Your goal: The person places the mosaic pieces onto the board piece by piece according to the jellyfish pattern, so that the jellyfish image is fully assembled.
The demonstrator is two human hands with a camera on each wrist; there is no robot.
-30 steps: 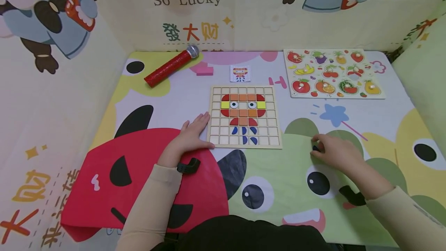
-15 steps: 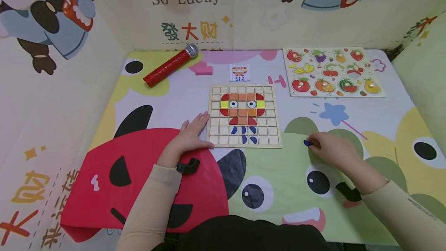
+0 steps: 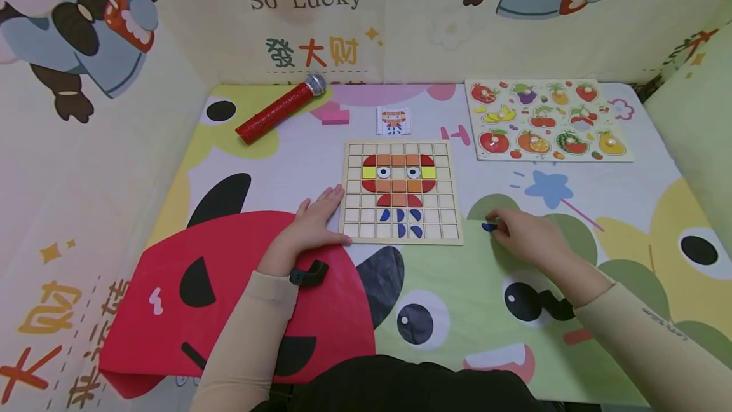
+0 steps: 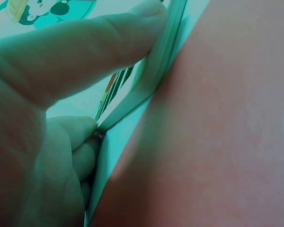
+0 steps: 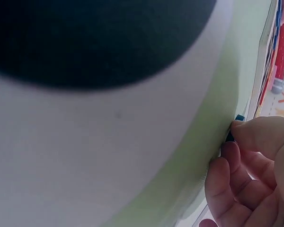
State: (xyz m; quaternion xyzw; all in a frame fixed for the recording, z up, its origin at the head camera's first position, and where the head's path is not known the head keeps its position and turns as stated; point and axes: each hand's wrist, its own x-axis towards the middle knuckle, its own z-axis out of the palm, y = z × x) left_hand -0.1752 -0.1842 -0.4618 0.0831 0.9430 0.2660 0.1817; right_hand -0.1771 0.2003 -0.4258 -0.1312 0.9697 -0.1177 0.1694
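Observation:
A wooden grid board (image 3: 450, 208) lies mid-table, with red, orange, yellow, eye-marked and blue pieces set in its cells as a figure. My left hand (image 3: 311, 224) rests at the board's left edge, fingers fairly straight; in the left wrist view the thumb (image 4: 85, 56) touches the frame's side. To the right of the board, my right hand (image 3: 528, 234) pinches a small dark blue piece (image 3: 488, 227) between thumb and fingers, just over the cloth. The right wrist view shows that blue piece (image 5: 239, 118) at the thumb tip, partly hidden by the fingers.
Behind the board lies a small picture card (image 3: 394, 121) with a similar figure. A pink block (image 3: 335, 117) and a red glittery microphone (image 3: 280, 110) lie to its left. A fruit peg puzzle (image 3: 549, 121) is at the back right. The cloth (image 3: 457, 297) has printed cartoon faces.
My right hand has moved left toward the board, carrying the blue piece, which shows more clearly past the fingertips. My left hand has stayed at the board's edge.

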